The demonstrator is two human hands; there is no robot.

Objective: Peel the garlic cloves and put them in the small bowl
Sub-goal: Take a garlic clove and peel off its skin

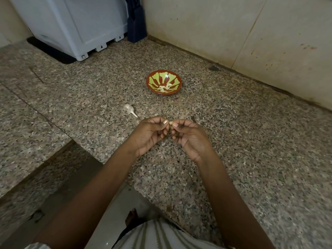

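Two hands, left hand [152,136] and right hand [189,138], fingertips meeting, both pinching one small pale garlic clove [170,122] above speckled granite counter [233,132]. Beyond, left: papery white garlic stalk remnant [129,109]. Farther: small red-and-green patterned bowl [154,79] holding peeled cloves [164,88].

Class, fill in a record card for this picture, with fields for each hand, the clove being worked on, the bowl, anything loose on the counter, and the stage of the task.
Left hand: pinches the garlic clove at its fingertips
Right hand: pinches the same clove from the other side
Small bowl: on the counter beyond the hands, holding a few peeled cloves
Loose item: garlic bulb remnant, left of the hands
Stage: peeling under way, clove not yet in bowl
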